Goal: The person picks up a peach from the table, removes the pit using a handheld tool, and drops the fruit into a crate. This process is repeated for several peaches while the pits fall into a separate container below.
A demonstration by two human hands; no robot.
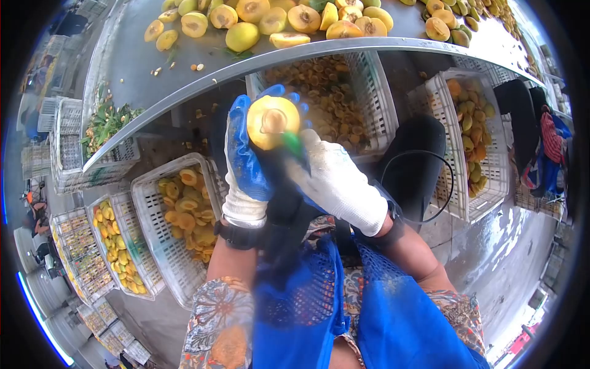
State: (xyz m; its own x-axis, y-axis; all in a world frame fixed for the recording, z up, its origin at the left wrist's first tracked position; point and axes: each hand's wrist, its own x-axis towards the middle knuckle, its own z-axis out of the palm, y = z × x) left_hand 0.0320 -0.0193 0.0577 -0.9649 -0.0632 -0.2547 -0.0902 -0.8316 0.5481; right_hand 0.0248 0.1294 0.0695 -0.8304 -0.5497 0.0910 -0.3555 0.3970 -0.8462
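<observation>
The left hand, in a blue-coated glove, is cupping a fruit half, cut face up, probably to keep its brown middle in view. Close beside it, the white-gloved right hand is gripping a blurred green tool at the fruit's lower edge. A crate is sitting beyond the hands, seemingly placed for dropped pieces. Another crate is standing left, holding fruit halves. The table is bearing more fruit, apparently for easy reach.
</observation>
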